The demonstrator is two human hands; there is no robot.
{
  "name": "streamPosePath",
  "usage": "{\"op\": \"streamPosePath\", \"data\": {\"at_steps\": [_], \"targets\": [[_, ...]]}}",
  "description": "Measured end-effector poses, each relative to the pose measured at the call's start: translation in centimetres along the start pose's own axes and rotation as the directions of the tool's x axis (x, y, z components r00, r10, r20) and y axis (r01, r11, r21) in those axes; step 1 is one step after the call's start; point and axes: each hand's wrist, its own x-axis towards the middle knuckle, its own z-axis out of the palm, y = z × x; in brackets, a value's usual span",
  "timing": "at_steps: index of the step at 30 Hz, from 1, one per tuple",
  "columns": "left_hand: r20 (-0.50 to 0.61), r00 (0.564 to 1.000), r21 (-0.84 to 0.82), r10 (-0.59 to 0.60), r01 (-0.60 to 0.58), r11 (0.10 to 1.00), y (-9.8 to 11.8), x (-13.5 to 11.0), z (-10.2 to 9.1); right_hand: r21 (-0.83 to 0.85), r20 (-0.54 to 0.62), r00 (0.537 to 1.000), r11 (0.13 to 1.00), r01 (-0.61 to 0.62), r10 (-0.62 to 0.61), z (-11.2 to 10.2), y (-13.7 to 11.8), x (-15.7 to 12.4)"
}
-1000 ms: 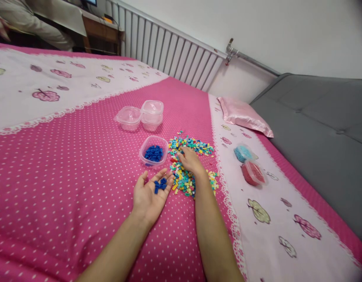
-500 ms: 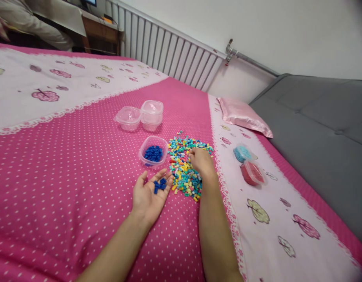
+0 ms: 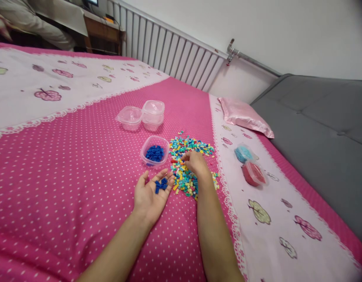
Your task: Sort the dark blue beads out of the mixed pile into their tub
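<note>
Bed (image 3: 66, 156) under a pink, white-dotted bedspread with pale, leaf-printed borders edged in lace. Beyond it, a white ribbed radiator (image 3: 169, 51) along a plain white wall (image 3: 286, 27), with 1 grey pipe (image 3: 251, 60) leading off its right end. At right, a grey padded sofa (image 3: 316, 129) close beside the bed, 1 satin pink pillow (image 3: 244, 117) lying at the bed's far corner. Far left, a wooden desk (image 3: 102, 33). Even, soft light.
</note>
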Motion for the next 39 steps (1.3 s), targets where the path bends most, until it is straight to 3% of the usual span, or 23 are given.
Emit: {"op": "streamPosePath", "data": {"at_steps": [8,15,18,22,27,32,39], "targets": [[0.009,1.000,0.008,0.000,0.000,1.000,0.0,0.0,0.0,0.032,-0.006,1.000,0.999,-0.007,0.007,0.6,0.5,0.5],[0.012,1.000,0.003,-0.002,0.002,1.000,0.0,0.0,-0.1,0.087,-0.250,0.968,0.996,-0.003,0.025,-1.4,0.4,-1.2],[0.013,1.000,0.008,0.001,-0.002,1.000,0.0,0.1,-0.1,0.238,-0.408,0.913,0.964,0.117,-0.010,-3.2,0.0,-3.0],[0.009,1.000,0.013,0.011,-0.011,1.000,-0.1,0.0,0.0,0.379,-0.564,0.818,0.844,0.380,-0.116,-5.3,-0.9,-5.8],[0.005,0.999,0.026,0.046,-0.046,0.999,-0.2,0.0,0.0,0.453,-0.567,0.783,0.697,0.556,-0.256,-6.7,-1.7,-8.6],[0.003,0.999,0.029,0.044,-0.044,0.999,-0.3,0.0,0.1,0.443,-0.565,0.766,0.671,0.594,-0.306,-7.5,-2.1,-10.3],[0.002,0.999,0.028,0.039,-0.039,0.999,-0.2,-0.3,0.2,0.425,-0.436,0.787,0.671,0.608,-0.436,-7.5,-2.6,-11.2]]}}
